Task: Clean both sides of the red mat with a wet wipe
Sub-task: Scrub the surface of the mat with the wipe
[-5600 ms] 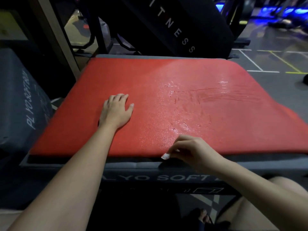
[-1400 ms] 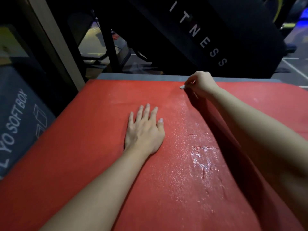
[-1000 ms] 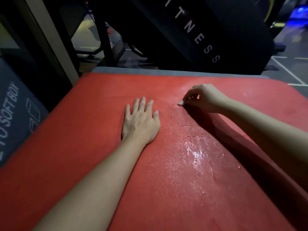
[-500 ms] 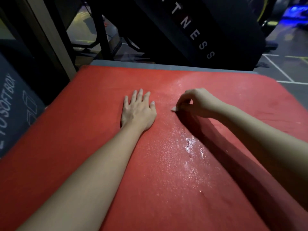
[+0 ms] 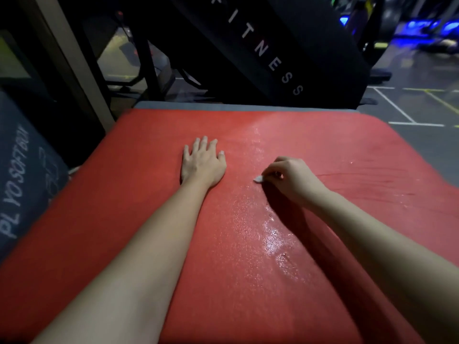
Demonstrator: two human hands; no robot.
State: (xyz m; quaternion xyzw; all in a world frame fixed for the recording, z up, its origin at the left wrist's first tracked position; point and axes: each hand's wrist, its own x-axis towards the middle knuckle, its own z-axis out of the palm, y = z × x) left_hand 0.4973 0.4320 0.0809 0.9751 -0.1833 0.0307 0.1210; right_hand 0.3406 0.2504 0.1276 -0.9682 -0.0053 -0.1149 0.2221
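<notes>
We log the red mat (image 5: 139,175) lying flat on a grey padded box (image 5: 223,105). The box top shows only as a thin strip past the mat's far edge.

The left hand (image 5: 202,162) lies flat on the mat, palm down, fingers straight and slightly spread, holding nothing. It sits on the mat's far half, near the middle.

The right hand (image 5: 290,181) is just to its right, not touching it. Its fingers are curled, pinching a small wadded white wet wipe (image 5: 258,179) down on the mat. Only a white tip pokes out on the hand's left side (the rest is hidden in the fingers).

A glossy wet streak (image 5: 273,239) runs from the far edge past the wipe and toward us between the forearms. Faint wipe lines show to the right of the right hand. The mat's left part looks matte.

Edges:
- **Far edge:** straight and fully in view.
- **Left edge:** runs diagonally, near a dark soft box (image 5: 22,170) with white lettering.
- **Right edge:** slants out of frame over grey floor (image 5: 409,78) with painted lines.
- **Near edge:** out of frame.

For room to move, bare mat stretches from the left hand out to the left edge, and from the right hand out to the right edge. Past the far edge, a black slanted panel (image 5: 285,40) reading FITNESS stands close behind the box.
</notes>
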